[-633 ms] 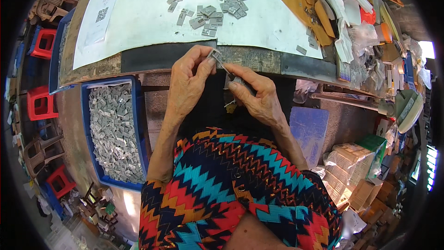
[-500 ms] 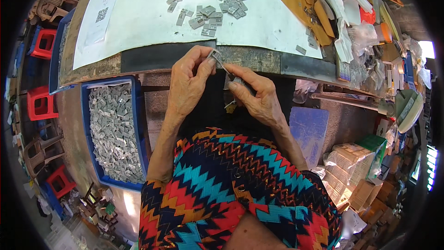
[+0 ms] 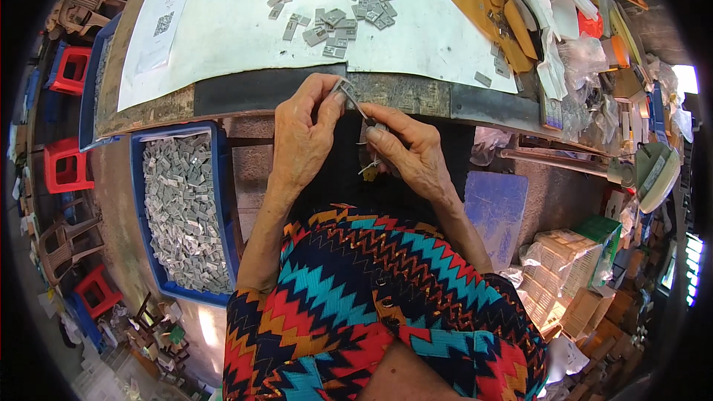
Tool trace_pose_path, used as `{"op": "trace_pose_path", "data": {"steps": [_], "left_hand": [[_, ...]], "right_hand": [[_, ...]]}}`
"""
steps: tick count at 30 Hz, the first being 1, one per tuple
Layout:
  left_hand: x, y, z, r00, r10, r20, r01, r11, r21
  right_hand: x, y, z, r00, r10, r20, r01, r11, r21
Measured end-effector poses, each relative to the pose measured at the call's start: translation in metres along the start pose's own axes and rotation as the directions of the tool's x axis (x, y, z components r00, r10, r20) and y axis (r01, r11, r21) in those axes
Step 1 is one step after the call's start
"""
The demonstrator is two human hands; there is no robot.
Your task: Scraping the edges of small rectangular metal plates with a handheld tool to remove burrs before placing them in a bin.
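Note:
My left hand (image 3: 303, 134) pinches a small grey rectangular piece (image 3: 342, 85) between thumb and fingers, just off the table's near edge. In my right hand (image 3: 410, 147) is a thin metal blade-like tool (image 3: 357, 105), its tip against or very close to the piece. My fingers hide the tool's handle, and its exact kind is unclear. Beyond both hands, several similar grey pieces (image 3: 336, 18) lie scattered on the white sheet (image 3: 230, 37). To the left of my left forearm, a blue bin (image 3: 139, 200) is filled with more grey pieces (image 3: 186, 208).
A printed paper (image 3: 160, 26) lies at the table's left. Brown folded material (image 3: 490, 15), plastic bags (image 3: 583, 59) and loose items crowd the right end. A lamp (image 3: 653, 171) juts out at the right. Red stools (image 3: 68, 163) stand far left.
My right hand has turned slightly, and the tool's blade has shifted its angle against the grey piece. My left hand stays almost in place, still pinching the piece.

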State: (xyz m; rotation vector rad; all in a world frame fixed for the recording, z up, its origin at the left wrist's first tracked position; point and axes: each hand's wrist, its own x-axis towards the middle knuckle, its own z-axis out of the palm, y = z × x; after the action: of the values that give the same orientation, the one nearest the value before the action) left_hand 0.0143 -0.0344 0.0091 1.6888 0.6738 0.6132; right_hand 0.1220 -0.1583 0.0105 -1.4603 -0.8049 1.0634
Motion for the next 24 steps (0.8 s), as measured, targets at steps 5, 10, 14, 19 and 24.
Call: {"op": "trace_pose_path", "data": {"steps": [5, 10, 14, 19, 24], "left_hand": [[0.000, -0.007, 0.004, 0.973, 0.212, -0.092, -0.190, 0.961, 0.199], [0.004, -0.017, 0.005, 0.876, 0.478, -0.070, -0.401, 0.800, 0.446], [0.004, -0.019, 0.004, 0.814, 0.580, -0.011, -0.477, 0.680, 0.556], [0.001, -0.024, 0.003, 0.805, 0.593, -0.004, -0.513, 0.701, 0.496], [-0.002, -0.025, 0.007, 0.844, 0.536, 0.010, -0.474, 0.737, 0.481]], "right_hand": [[0.002, 0.003, 0.000, 1.000, 0.021, 0.011, -0.022, 0.995, 0.095], [0.002, 0.003, 0.004, 0.998, -0.060, -0.002, 0.060, 0.998, -0.018], [0.001, 0.003, 0.010, 0.958, -0.279, -0.063, 0.257, 0.938, -0.234], [-0.005, -0.004, 0.008, 1.000, -0.023, 0.001, 0.022, 0.995, 0.094], [-0.005, -0.002, 0.001, 0.999, 0.007, 0.034, -0.014, 0.973, 0.232]]}}
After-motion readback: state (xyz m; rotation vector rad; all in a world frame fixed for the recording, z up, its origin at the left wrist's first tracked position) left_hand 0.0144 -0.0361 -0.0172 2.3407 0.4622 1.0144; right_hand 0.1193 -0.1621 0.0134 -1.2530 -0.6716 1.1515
